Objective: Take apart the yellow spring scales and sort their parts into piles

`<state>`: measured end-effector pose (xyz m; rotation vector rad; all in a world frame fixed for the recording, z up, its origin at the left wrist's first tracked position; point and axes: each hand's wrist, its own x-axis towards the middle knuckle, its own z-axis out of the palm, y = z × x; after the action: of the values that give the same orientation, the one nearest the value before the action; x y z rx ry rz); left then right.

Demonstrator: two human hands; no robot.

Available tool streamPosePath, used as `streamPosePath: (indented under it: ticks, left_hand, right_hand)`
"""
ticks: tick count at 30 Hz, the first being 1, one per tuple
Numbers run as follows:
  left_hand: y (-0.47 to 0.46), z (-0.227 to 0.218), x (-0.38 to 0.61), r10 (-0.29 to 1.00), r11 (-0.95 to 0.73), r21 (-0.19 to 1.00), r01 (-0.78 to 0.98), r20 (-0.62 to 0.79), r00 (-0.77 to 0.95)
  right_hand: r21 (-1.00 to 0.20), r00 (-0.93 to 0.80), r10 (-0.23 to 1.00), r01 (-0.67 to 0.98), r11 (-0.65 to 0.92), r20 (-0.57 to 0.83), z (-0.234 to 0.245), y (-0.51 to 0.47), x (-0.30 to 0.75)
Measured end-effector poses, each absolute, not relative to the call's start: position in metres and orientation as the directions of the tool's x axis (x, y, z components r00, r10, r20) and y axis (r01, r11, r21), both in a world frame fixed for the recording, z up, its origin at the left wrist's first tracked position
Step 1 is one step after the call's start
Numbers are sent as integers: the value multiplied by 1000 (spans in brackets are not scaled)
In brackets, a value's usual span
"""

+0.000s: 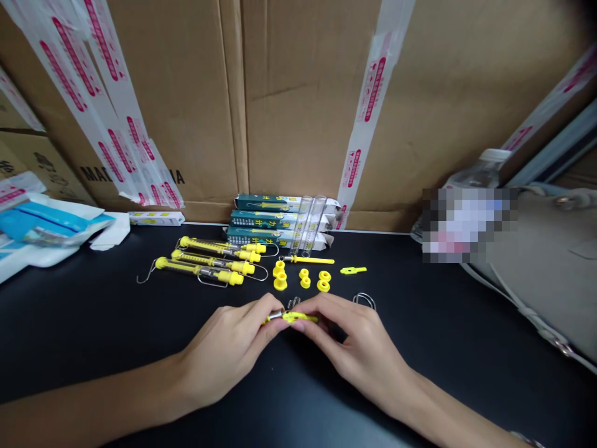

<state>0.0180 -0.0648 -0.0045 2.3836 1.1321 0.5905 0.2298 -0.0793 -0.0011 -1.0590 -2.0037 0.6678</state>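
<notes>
My left hand point(228, 348) is closed, pinching a small metal spring point(276, 316) with a bit of yellow showing at its outer end. My right hand point(359, 336) pinches a flat yellow plastic strip point(298, 317), whose slotted end meets the spring between my fingertips. Whether the two are hooked together I cannot tell. Just beyond the fingertips stand two loose springs point(293, 302), partly hidden. Metal wire hooks point(365, 301) lie behind my right hand. Yellow caps and rings point(280, 281) sit farther back, near a yellow rod with a spring point(312, 260) and another yellow strip point(353, 270).
Three assembled spring scales point(200, 272) with wire hooks lie at left. Clear tubes point(313, 225) lean on stacked green boxes point(261, 219) before a large carton point(298, 112). A blue-white packet point(56, 224) is far left; a bottle point(480, 171) and grey bag point(555, 261) stand right.
</notes>
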Motion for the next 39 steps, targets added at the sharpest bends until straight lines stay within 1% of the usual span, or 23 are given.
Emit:
streamPosePath:
  ticks: [5, 9, 12, 17, 21, 28, 30, 32, 34, 36, 38, 39]
  left_hand:
    - [-64, -6, 19, 742, -665, 430, 610, 286, 607]
    - [-64, -5, 20, 712, -702, 346, 622, 359, 604]
    - [-64, -4, 21, 666, -744, 296, 599, 396, 632]
    - [-65, -3, 21, 618, -781, 236, 579, 432, 658]
    - [-66, -5, 22, 598, -790, 212, 575, 467, 651]
    - [-68, -6, 22, 593, -792, 207, 574, 483, 644]
    - [-68, -6, 22, 584, -798, 198, 570, 491, 646]
    - [-68, -6, 22, 583, -797, 197, 570, 495, 644]
    - [-69, -6, 22, 599, -786, 205, 583, 486, 636]
    - [-69, -7, 22, 616, -773, 208, 599, 476, 628]
    - [-68, -8, 22, 620, -769, 205, 606, 473, 626]
    - [-68, -9, 22, 620, -768, 205, 606, 471, 627]
  right_hand:
    - [-674, -372, 827, 481, 560, 422, -2, -81, 230]
    - [-640, -374, 814, 504, 580, 444, -1, -81, 231]
    - [-663, -361, 823, 487, 568, 439, -2, -79, 232]
    - [-716, -353, 860, 483, 504, 368, -5, -75, 235]
    - [-715, -354, 861, 487, 502, 364, -7, -75, 234]
    - [-628, -366, 835, 551, 550, 410, -4, -78, 234]
    - [-570, -378, 810, 577, 585, 449, -5, -80, 235]
    - [-489, -405, 759, 590, 643, 510, -6, -81, 235]
    - [-408, -433, 701, 591, 696, 567, -7, -81, 235]
    - [-357, -443, 663, 593, 721, 604, -8, -82, 234]
    - [-352, -449, 662, 595, 723, 600, -8, -83, 233]
    - [-376, -457, 680, 591, 714, 573, -8, -84, 232]
